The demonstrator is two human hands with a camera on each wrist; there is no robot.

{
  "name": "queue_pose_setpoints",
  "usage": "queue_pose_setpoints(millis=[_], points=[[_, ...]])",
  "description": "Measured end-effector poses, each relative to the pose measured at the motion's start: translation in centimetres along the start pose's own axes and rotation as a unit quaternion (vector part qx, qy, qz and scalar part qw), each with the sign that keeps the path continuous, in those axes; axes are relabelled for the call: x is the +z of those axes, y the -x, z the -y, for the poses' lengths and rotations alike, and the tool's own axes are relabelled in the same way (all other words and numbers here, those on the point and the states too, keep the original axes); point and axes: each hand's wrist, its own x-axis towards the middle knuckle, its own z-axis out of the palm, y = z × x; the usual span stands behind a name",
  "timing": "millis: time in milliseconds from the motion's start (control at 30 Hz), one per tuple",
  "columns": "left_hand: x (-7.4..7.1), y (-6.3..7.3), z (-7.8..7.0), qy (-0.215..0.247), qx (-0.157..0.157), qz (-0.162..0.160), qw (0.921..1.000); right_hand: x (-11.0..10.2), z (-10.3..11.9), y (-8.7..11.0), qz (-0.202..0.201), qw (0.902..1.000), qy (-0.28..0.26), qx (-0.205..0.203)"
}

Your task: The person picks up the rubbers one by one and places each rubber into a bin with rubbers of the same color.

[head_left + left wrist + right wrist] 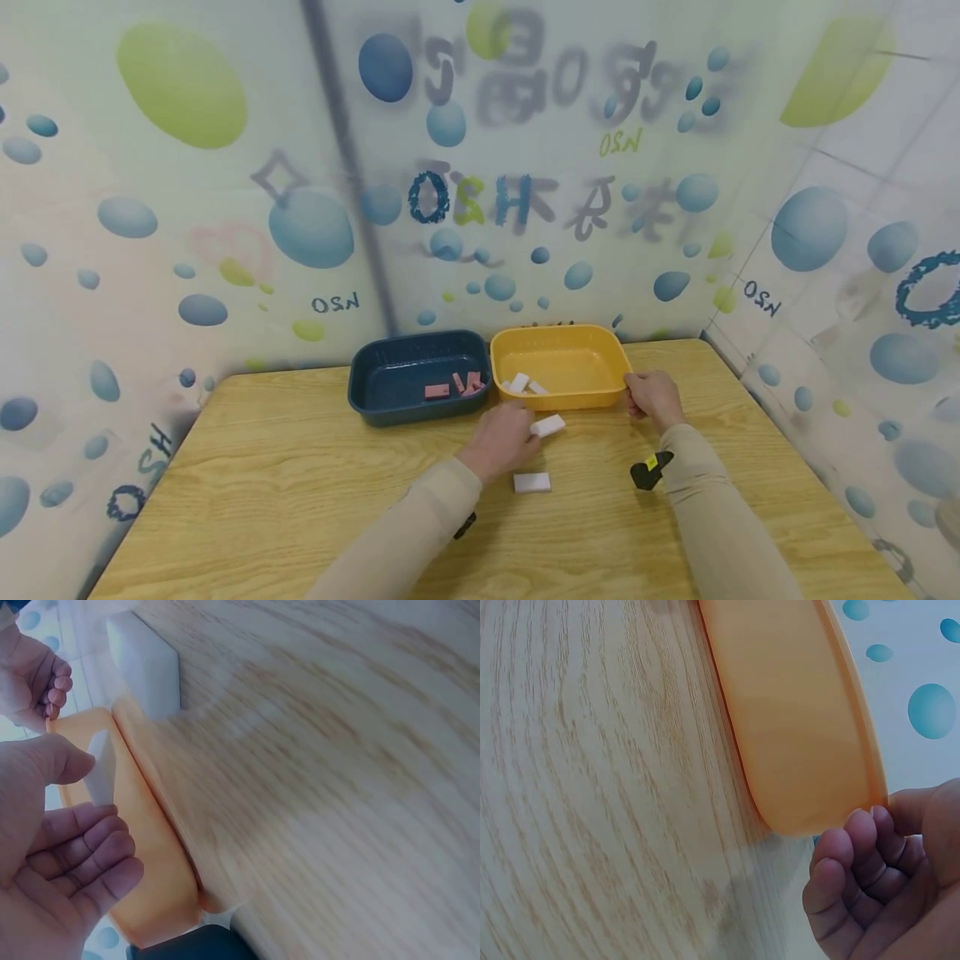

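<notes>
My left hand (504,440) pinches a white rectangular block (548,426) between thumb and index finger, just in front of the yellow bin (558,402). In the left wrist view this block (102,769) stands out from the fingertips against the bin's orange-looking wall (154,855). A second white block (532,482) lies flat on the table, nearer the front. My right hand (654,395) grips the rim of the yellow bin at its right front corner, its thumb at the rim and the other fingers curled below, as the right wrist view shows. Several white blocks (519,382) lie inside the yellow bin.
Left of the yellow bin and close against it stands a dark blue bin (420,412) with several pink blocks (437,391) in its right part. Both rest at the back of the wooden table (300,500), before a patterned curtain (450,283).
</notes>
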Motion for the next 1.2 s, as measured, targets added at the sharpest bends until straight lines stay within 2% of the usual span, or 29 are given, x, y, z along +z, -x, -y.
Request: queue_pose_setpoints(millis=[333,600,867,1200], points=[[-0.5,-0.1,0.1,0.004,0.011,-0.002,0.9999,-0.2,0.2,-0.2,0.001,0.9999,0.014,-0.007],[-0.8,-0.2,0.1,-0.002,0.033,-0.033,0.9989,-0.2,0.4,0.0,-0.003,0.9998,0.019,-0.008],[-1.0,-0.3,0.0,0.024,0.043,-0.053,0.9974,-0.1,0.3,0.0,-0.005,0.9997,0.021,-0.011],[-1.1,-0.5,0.1,0.026,0.063,-0.075,0.9949,-0.1,0.2,0.0,-0.002,0.9999,0.010,-0.004]])
